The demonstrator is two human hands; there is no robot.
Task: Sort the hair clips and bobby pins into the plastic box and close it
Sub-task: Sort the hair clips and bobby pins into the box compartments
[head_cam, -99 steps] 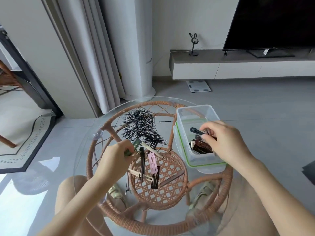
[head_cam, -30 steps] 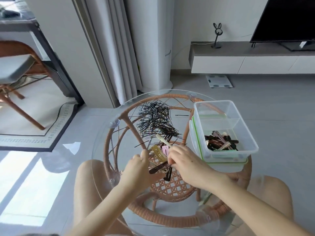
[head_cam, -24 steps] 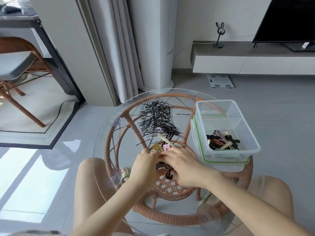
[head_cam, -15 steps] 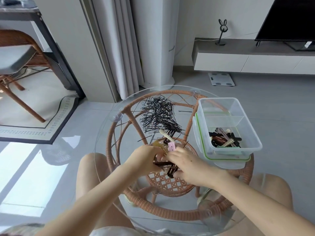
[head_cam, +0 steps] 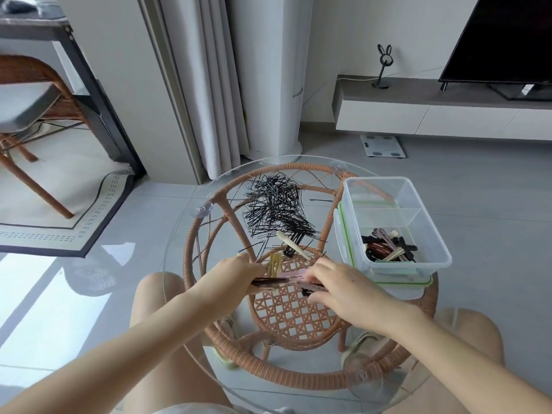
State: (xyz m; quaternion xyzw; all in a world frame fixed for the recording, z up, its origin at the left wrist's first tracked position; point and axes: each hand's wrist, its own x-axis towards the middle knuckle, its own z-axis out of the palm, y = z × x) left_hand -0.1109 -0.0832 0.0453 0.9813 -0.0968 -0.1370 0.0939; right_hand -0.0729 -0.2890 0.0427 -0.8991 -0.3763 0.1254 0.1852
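Hair clips, bench (head_cam: 191,228) centre: hands were bunched together, now drawn apart. Left hand (head_cam: 239,273) grip pinches a brown clip (head_cam: 268,281); right hand (head_cam: 343,285) grip closes on a pink clip (head_cam: 291,274). Plastic box (head_cam: 430,231), 2 o'clock, open, next stop. Bobby pins (head_cam: 274,207), 12 o'clock, unsorted.

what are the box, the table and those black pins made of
Plastic box: clear glossy plastic, contents visible through its walls. Table top: glass, transparent with reflections; frame looks like wrapped rattan or wicker. Bobby pins: thin black wire, probably coated metal.
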